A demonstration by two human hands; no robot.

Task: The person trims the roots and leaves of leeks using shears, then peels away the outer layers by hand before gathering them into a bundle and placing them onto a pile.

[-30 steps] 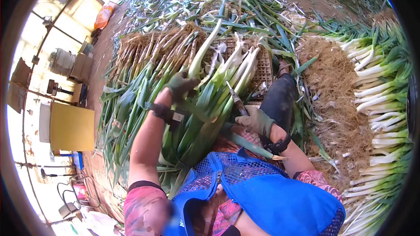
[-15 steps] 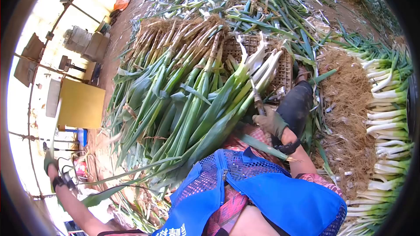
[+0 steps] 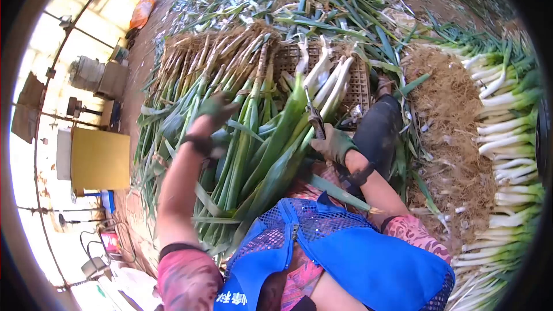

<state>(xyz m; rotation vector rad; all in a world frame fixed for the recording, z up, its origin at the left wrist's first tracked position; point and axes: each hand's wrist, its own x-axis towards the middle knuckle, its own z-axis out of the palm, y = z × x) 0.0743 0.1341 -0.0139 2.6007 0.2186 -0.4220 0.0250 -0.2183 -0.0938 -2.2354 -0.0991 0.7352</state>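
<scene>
My left hand point(image 3: 218, 110), in a green glove and slightly blurred, is over the pile of long green onions point(image 3: 233, 161), fingers apart with nothing in them. In my gloved right hand point(image 3: 334, 145) is a slim hand tool point(image 3: 315, 120) with a dark body and a thin metal nozzle, which points up toward the onions. Close by its tip lie several peeled onions with white stalks point(image 3: 339, 83), resting over a plastic crate point(image 3: 360, 78). Brown, unpeeled stalks point(image 3: 222, 52) with roots form the pile's far end.
On the right runs a long row of cleaned white onions point(image 3: 510, 164), with their matted roots point(image 3: 446, 155) facing me. Stripped leaves point(image 3: 322, 0) litter the ground ahead. A yellow board point(image 3: 101, 158) stands at the left, near black cables. My dark-clad leg point(image 3: 377, 132) is beside the crate.
My left hand has swung in from the far left to the onion pile; the long leaf trailing near it there is gone from view. My right hand keeps the tool, tipped more upright toward the stalks.
</scene>
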